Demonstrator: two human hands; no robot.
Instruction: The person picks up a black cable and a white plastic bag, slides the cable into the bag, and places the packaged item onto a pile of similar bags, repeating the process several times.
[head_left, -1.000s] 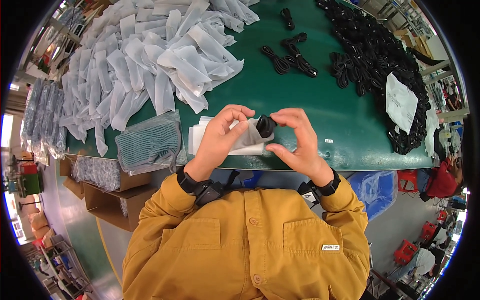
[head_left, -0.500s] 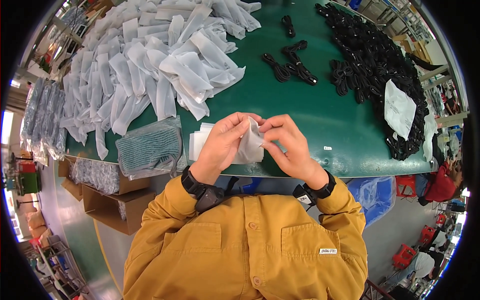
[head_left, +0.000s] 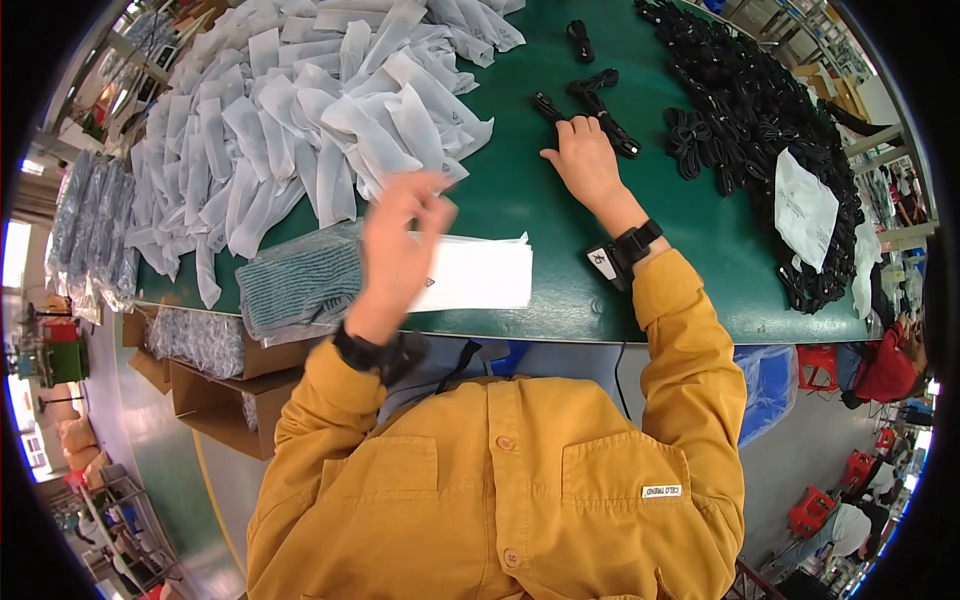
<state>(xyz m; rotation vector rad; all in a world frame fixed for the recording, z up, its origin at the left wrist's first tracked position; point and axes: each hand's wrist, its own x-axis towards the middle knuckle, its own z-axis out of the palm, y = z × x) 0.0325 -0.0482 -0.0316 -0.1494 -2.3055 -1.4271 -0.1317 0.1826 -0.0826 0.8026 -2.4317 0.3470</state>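
My right hand (head_left: 588, 165) reaches out over the green table, its fingers lying over the near end of a coiled black cable (head_left: 546, 104). Its thumb stands apart, and the fingers hide part of that coil. My left hand (head_left: 405, 235) is smeared by motion near the front edge of a heap of frosted white bags (head_left: 290, 130); whether it holds anything does not show. Just right of it, a stack of flat white bags (head_left: 485, 272) lies near the table's front edge. Another coiled black cable (head_left: 605, 110) sits beside my right fingers.
A single cable coil (head_left: 580, 42) lies farther back. At the right spreads a large pile of black cables (head_left: 735, 120) with a white bag (head_left: 803, 210) on it. Left of the stack is a bagged grey-green ribbed textile (head_left: 300, 285). Cardboard boxes (head_left: 220, 400) and a blue bin (head_left: 768, 390) stand below.
My hands have parted, and the bag they held together is out of them. My right hand has moved forward and right to the cable; my left has moved left toward the bag heap.
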